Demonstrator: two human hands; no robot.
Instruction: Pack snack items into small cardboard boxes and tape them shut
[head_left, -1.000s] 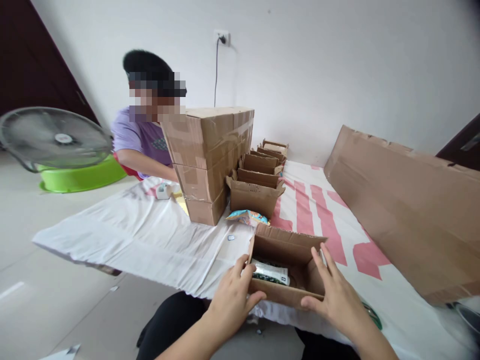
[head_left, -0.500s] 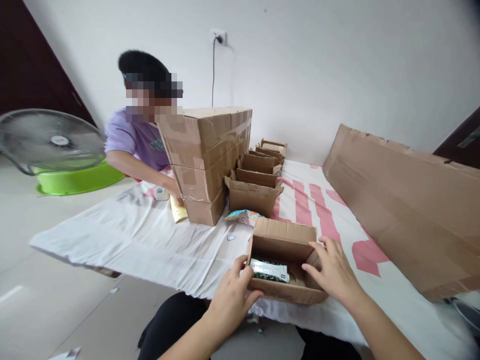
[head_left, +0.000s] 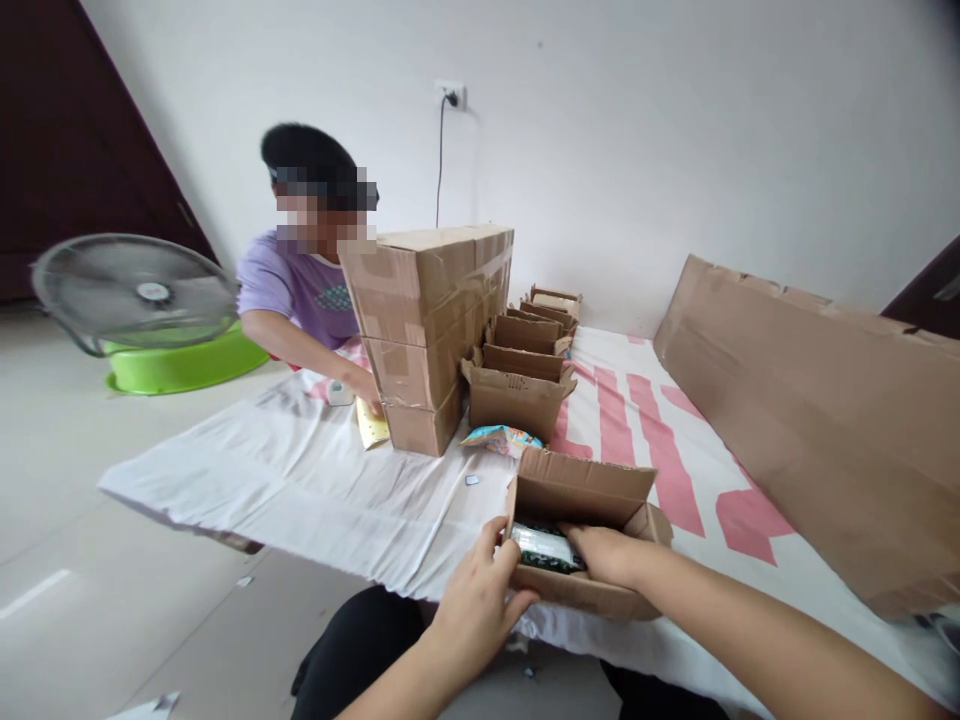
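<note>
So the right hand (head_left: 607, 553) is down inside the open cardboard box (head_left: 585, 595) at lower centre of the frame, fingertips tucked out of sight by the white-and-green packet (head_left: 544, 545). Can't tell from here if that grip is closed on it or just touching. Packet's lying in the left part of the box. Left hand (head_left: 476, 590) has the near left corner, fingers over the rim, thumb at the front.

My worry: the box sits right by the worktop's (head_left: 300, 475) near edge, so a hard tug toward the body with a loose left grip could tip it off. The back flap (head_left: 589, 478) might also flop onto the wrist.

Half a second ago the right hand was at the right wall; now it's inside. Left hasn't really budged.
</note>
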